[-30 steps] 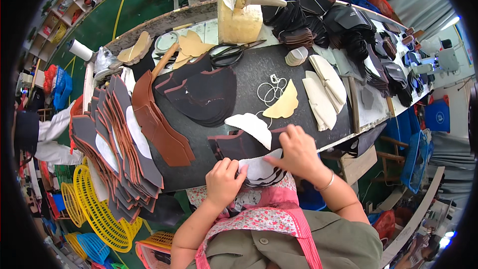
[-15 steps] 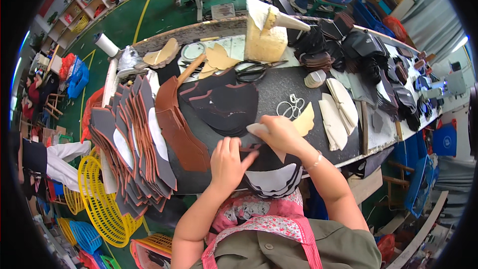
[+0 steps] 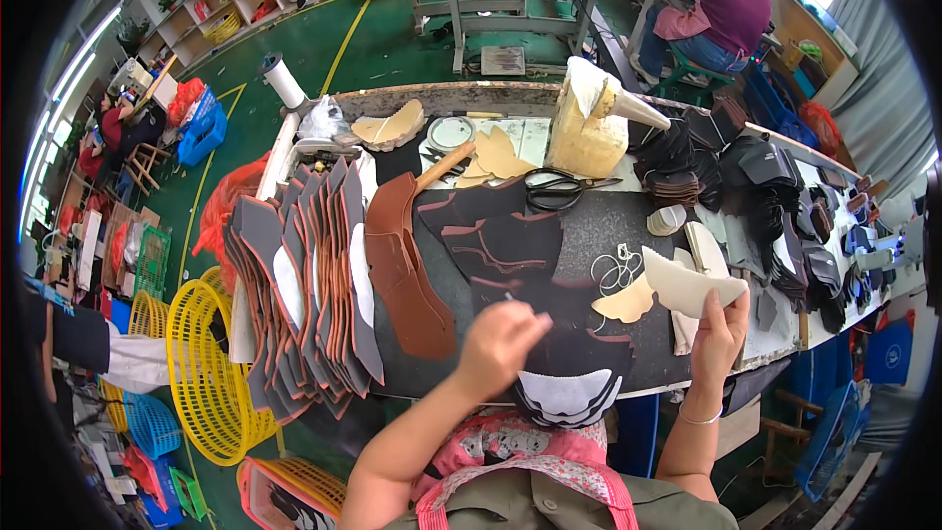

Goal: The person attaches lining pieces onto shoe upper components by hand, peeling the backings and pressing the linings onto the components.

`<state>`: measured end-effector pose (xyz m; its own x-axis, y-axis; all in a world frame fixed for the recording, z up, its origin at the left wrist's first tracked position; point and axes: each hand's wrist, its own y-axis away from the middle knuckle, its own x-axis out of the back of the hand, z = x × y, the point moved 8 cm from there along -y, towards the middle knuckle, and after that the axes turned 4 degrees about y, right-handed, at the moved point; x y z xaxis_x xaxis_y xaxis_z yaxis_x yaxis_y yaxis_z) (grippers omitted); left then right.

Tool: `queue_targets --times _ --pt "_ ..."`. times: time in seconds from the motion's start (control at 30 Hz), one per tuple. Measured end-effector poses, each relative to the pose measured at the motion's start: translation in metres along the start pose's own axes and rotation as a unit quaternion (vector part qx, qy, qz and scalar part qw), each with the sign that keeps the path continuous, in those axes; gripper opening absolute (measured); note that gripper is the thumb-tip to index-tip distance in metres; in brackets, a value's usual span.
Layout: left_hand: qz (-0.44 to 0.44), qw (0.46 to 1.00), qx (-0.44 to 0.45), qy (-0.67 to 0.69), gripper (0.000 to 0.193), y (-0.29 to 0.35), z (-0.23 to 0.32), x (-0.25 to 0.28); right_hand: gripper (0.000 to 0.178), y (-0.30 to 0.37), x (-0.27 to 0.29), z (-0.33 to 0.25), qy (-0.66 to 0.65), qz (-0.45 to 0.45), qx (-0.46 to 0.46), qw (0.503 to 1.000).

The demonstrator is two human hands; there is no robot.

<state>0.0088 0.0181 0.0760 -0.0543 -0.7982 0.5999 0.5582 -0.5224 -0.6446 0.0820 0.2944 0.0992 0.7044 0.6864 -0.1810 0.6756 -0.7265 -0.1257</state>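
My right hand [image 3: 718, 329] is raised over the right part of the bench and pinches a cream curved piece of sheet material [image 3: 692, 285] by its edge. My left hand [image 3: 503, 348] is curled closed above dark cut pieces [image 3: 549, 299]; whether anything small is in its fingers is hidden. Just right of that hand, a black piece with a white curved panel [image 3: 569, 395] overhangs the near bench edge. Beyond the hands are more dark pieces with reddish edges [image 3: 500, 240]. A tan scalloped piece [image 3: 625, 302] and white cord [image 3: 616, 268] lie between my hands, farther back.
Stacked grey pieces with reddish edges [image 3: 309, 285] fill the left side, beside brown pieces [image 3: 407, 285]. Black scissors [image 3: 555, 191] lie near a yellowish block with a cone [image 3: 589, 128]. Black parts [image 3: 756, 182] crowd the right. Yellow baskets [image 3: 211, 373] stand left; a person [image 3: 721, 0] sits beyond.
My right hand has lifted the cream piece away from the dark pieces, up and to the right. My left hand has curled closed from its spread pose. The view has shifted.
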Motion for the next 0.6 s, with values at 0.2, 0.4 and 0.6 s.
queue_targets --times 0.2,0.4,0.6 --pt "-0.229 0.961 0.068 0.141 0.048 0.047 0.048 -0.05 0.007 0.056 -0.039 0.04 0.002 -0.155 -0.085 0.984" --pt "-0.011 0.809 0.378 0.451 0.023 0.038 0.002 -0.018 0.005 0.106 -0.073 0.054 -0.006 -0.332 -0.198 0.922" --pt "-0.002 0.803 0.387 0.453 0.053 0.039 -0.014 -0.02 0.011 0.105 -0.075 0.025 0.112 -0.444 -0.107 0.882"
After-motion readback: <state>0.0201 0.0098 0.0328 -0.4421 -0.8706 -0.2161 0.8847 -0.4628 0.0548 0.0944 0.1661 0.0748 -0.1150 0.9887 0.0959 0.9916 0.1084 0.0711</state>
